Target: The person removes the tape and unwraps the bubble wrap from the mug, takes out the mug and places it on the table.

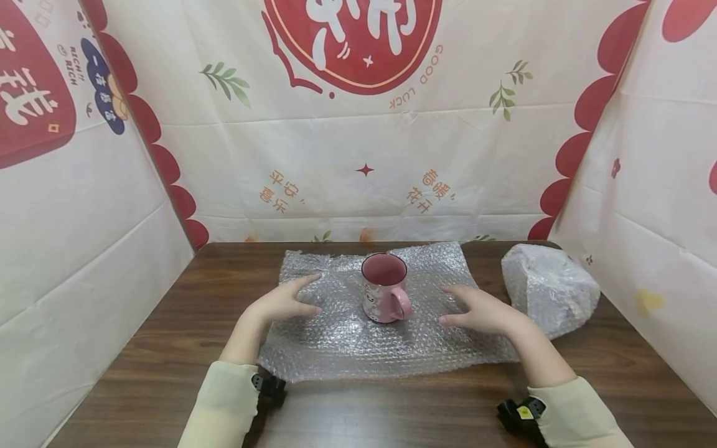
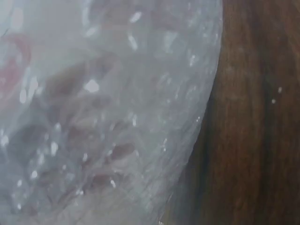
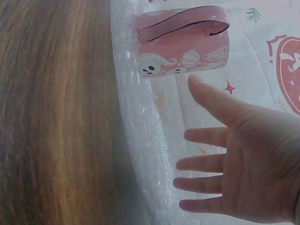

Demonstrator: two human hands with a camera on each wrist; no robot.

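Note:
A pink mug (image 1: 378,303) with white ghost patterns stands upright on a spread sheet of bubble wrap (image 1: 358,358). Its handle (image 1: 401,303) points toward the front right. On the mug's left, my left hand (image 1: 284,303) hovers over the wrap with thumb and fingers apart, holding nothing. My right hand (image 1: 478,311) is on the opposite side, also apart from the mug. The right wrist view shows this hand's (image 3: 258,159) fingers straight and spread, the thumb nearest the mug (image 3: 183,51). Bubble wrap (image 2: 140,93) fills most of the left wrist view, and the left hand cannot be made out there.
At the right rear of the brown wooden table (image 1: 162,348) sits a bundle wrapped in bubble wrap (image 1: 549,289); its contents are hidden. Printed cloth walls (image 1: 336,143) enclose the back and both sides.

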